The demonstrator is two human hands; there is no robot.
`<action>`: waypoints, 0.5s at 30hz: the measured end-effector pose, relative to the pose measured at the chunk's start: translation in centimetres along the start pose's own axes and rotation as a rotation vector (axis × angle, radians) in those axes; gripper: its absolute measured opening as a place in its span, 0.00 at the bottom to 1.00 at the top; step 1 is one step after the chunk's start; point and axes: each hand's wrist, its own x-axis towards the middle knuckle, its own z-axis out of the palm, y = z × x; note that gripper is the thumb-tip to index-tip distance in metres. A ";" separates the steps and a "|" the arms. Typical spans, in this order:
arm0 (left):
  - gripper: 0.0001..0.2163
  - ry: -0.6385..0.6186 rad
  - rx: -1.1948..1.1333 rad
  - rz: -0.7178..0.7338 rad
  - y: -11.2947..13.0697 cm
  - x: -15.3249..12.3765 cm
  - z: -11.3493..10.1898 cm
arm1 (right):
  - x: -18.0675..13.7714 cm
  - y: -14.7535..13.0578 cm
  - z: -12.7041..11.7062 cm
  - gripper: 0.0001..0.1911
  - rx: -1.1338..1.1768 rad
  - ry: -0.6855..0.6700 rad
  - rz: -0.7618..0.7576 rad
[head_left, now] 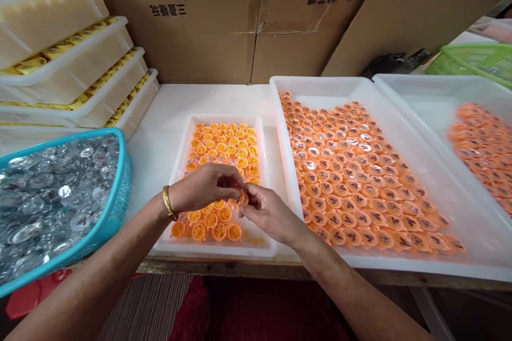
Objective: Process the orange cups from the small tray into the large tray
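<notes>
We see left hand (206,186) and right hand (269,210) pinching one orange cup (241,199) over small tray (216,249), bench's (216,98) front edge, probably for steadiness.

Centre tray (216,250) on tabletop (156,122), cups (219,231) inside. Basket (122,181) at left, stacked trays (108,40) behind it. Right tray (322,100) beside centre tray, far-right tray (424,100) past that, cups in both. Cartons (216,42) behind.

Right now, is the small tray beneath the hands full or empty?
The tray is partly full: orange cups cover most of it, but a gap shows toward its near right corner.
</notes>
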 end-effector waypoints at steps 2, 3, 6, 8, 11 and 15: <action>0.05 0.000 0.023 -0.021 0.1 0.1 -0.1 | 0.0 -0.1 -0.1 0.05 -0.013 0.000 0.003; 0.05 -0.002 0.028 -0.030 0.1 0.2 -0.2 | -0.1 -0.1 -0.1 0.04 -0.015 0.001 0.001; 0.05 -0.016 0.028 -0.045 0.4 0.2 -0.4 | -0.2 -0.5 -0.2 0.03 0.009 -0.013 -0.012; 0.04 -0.006 0.023 -0.028 0.5 0.2 -0.4 | -0.4 -0.7 -0.2 0.04 0.048 -0.034 -0.020; 0.04 0.033 0.011 0.004 0.3 0.2 -0.3 | -0.4 -0.9 -0.1 0.11 0.128 -0.058 -0.005; 0.06 0.135 0.020 0.039 -0.4 0.1 0.2 | -0.3 -0.6 0.0 0.15 0.194 0.016 0.042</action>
